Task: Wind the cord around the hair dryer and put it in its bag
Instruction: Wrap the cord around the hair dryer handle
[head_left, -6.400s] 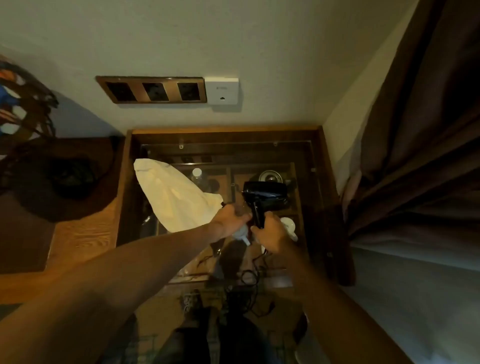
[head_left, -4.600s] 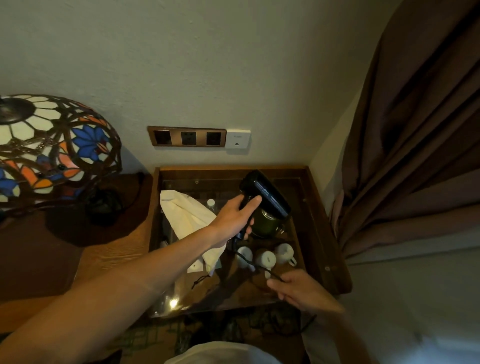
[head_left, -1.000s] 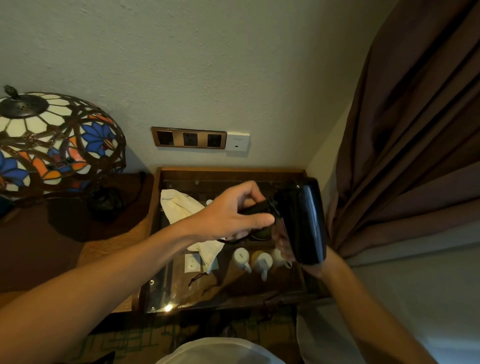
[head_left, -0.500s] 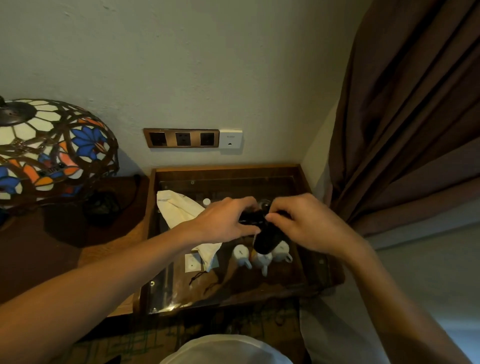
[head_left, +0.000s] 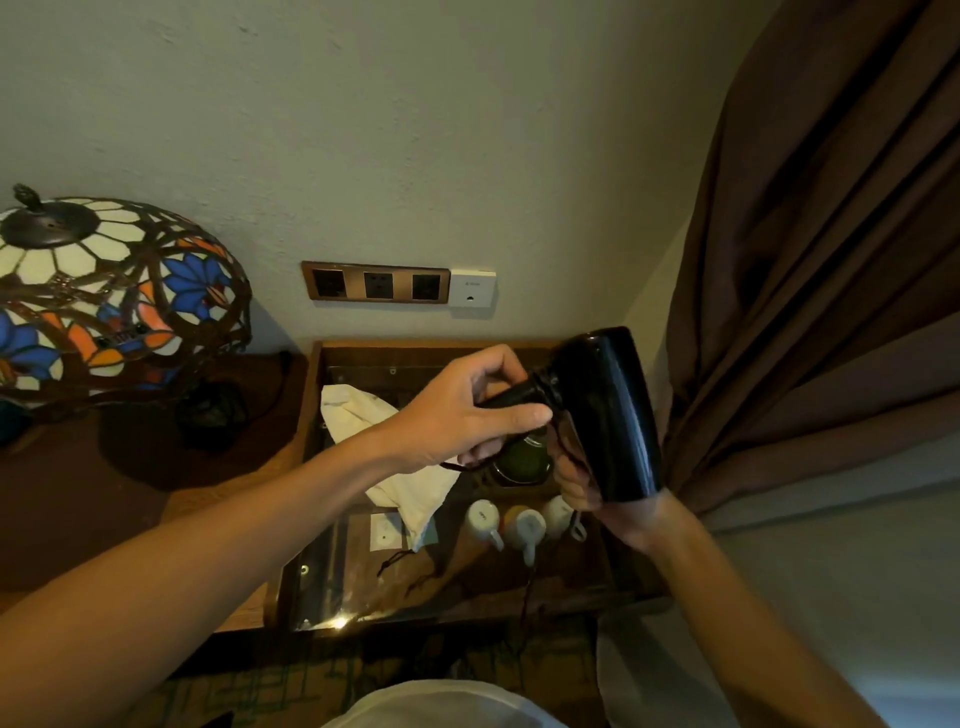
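Both hands grip hair dryer (head_left: 605, 410): left hand (head_left: 462, 410) handle, right hand (head_left: 597, 499) barrel | bag (head_left: 400, 467) flat on table (head_left: 571, 582)

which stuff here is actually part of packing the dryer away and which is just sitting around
Part of the job:
hair dryer, its handle gripped by the left hand, its barrel held by the right hand
cloth bag on the glass top

Just lying about:
white cups
stained-glass lamp
wall sockets
curtain
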